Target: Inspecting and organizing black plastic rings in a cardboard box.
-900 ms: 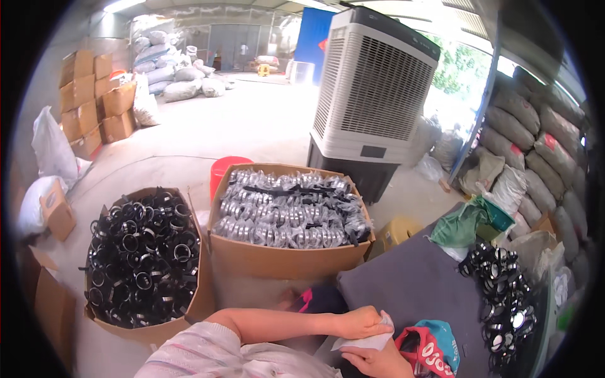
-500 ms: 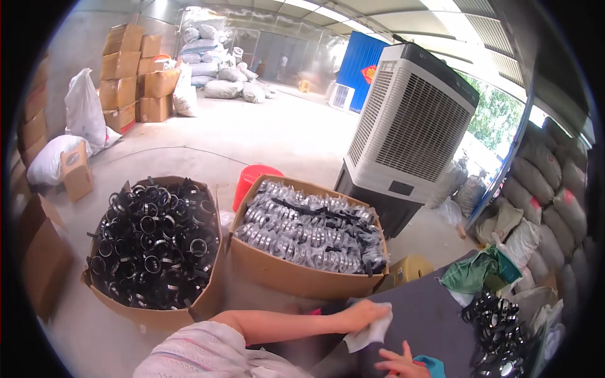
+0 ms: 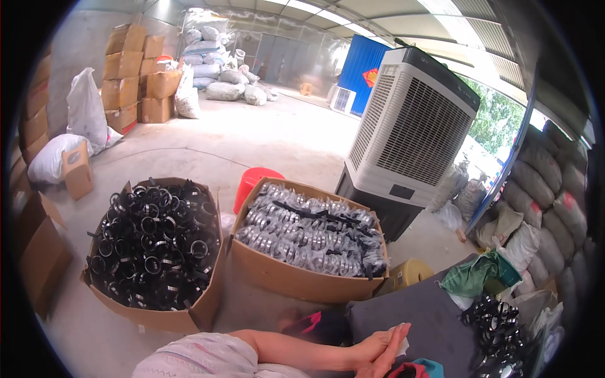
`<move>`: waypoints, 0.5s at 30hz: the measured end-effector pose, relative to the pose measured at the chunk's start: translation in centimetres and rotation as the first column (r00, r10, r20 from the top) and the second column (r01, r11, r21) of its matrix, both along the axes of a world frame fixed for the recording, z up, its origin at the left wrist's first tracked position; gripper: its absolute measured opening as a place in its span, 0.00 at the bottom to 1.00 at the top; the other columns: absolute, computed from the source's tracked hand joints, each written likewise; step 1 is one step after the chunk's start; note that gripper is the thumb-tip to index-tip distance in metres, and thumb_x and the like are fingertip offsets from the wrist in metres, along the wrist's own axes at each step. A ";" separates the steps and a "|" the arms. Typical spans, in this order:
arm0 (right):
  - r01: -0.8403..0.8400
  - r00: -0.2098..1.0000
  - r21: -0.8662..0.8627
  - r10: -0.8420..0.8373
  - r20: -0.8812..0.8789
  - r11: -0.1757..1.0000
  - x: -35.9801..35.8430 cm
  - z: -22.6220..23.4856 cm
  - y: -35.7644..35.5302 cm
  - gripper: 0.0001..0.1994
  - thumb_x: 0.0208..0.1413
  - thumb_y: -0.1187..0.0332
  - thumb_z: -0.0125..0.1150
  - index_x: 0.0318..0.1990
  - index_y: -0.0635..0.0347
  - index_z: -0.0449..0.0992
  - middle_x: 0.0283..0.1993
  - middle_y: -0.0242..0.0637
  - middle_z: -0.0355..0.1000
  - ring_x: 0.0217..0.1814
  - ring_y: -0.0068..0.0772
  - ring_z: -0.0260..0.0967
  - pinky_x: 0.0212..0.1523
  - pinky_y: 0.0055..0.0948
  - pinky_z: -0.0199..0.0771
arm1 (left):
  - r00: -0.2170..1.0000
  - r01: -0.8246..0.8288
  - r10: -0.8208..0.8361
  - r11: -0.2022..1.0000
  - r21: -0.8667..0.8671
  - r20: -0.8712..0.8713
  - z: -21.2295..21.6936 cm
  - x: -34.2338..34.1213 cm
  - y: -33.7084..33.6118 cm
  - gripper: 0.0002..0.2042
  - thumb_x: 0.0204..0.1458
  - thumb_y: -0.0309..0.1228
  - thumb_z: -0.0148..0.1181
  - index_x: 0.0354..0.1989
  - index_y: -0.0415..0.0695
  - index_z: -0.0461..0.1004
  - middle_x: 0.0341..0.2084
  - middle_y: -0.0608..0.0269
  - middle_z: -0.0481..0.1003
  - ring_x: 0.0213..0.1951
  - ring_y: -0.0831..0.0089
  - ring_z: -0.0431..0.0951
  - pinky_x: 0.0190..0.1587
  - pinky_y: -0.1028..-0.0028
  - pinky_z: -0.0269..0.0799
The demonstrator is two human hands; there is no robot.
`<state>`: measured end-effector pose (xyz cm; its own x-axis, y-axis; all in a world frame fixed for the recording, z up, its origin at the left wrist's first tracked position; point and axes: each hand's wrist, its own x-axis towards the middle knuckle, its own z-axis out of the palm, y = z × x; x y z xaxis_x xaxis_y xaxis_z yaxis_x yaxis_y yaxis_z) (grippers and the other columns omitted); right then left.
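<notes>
Cartons (image 3: 123,69) stand stacked at the far left, behind a white sack (image 3: 86,110). Nearer, an open left-hand box (image 3: 205,309) is heaped with loose black fittings (image 3: 151,246) that carry bright metal rings. To its right, a red bucket (image 3: 246,189) shows behind a second open box (image 3: 296,281), which is filled with rows of film-wrapped metal pieces (image 3: 309,233). Further right, an air cooler (image 3: 403,120) rises behind a yellow container (image 3: 413,272). At the lower edge, the left hand (image 3: 370,348) reaches in from a forearm laid across the view and meets the right hand (image 3: 386,361) above a grey-topped surface (image 3: 419,312). A white cloth (image 3: 403,348) lies between the two hands, mostly hidden, with a pale edge emerging beside the fingertips. The visible fingers are nearly straight, close together and laid against the opposite hand; whether either hand grips the cloth by itself cannot be told. The cloth appears thin, light and limp, unlikely to slip or break, and apt to crumple; a flat hold across its folded part, or a pinch at the free edge, should suit it. Beside the right hand lies red and blue fabric (image 3: 430,367); further right, a green cloth (image 3: 467,277) sits behind a pile of black-and-metal pieces (image 3: 496,327).
</notes>
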<state>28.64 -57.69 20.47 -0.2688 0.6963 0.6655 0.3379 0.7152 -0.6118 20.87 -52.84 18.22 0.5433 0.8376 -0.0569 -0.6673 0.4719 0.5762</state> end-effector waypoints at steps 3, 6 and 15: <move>0.025 0.989 0.085 -0.037 0.143 0.996 0.0 -0.1 0.2 0.45 0.53 0.38 0.48 0.66 0.67 0.48 0.70 0.60 0.41 0.73 0.59 0.35 0.69 0.46 0.34 | 0.952 -0.156 0.203 0.965 0.209 -0.228 -0.9 0.1 0.4 0.15 0.61 0.40 0.46 0.43 0.42 0.72 0.34 0.66 0.74 0.35 0.80 0.71 0.39 0.78 0.69; 0.008 0.956 0.110 -0.040 0.292 0.994 -0.1 0.5 -0.7 0.44 0.52 0.37 0.48 0.66 0.63 0.50 0.69 0.62 0.41 0.73 0.61 0.34 0.69 0.48 0.36 | 0.774 -0.225 0.541 0.721 0.655 -0.329 -3.4 -0.3 0.8 0.14 0.61 0.37 0.45 0.41 0.38 0.73 0.34 0.66 0.75 0.32 0.80 0.72 0.35 0.77 0.69; 0.214 0.949 0.224 -0.256 0.182 0.951 2.3 2.0 0.0 0.37 0.58 0.44 0.44 0.66 0.65 0.51 0.67 0.64 0.45 0.71 0.64 0.39 0.68 0.53 0.37 | 0.996 -0.073 0.065 0.983 -0.168 -0.054 -0.6 -3.3 1.9 0.26 0.60 0.52 0.40 0.51 0.41 0.68 0.45 0.60 0.73 0.46 0.67 0.74 0.51 0.69 0.68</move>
<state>30.97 -57.73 22.51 -0.2599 0.6154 0.7442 0.6145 0.6998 -0.3641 17.56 -50.98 17.59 0.4775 0.8491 -0.2257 -0.6755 0.5191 0.5237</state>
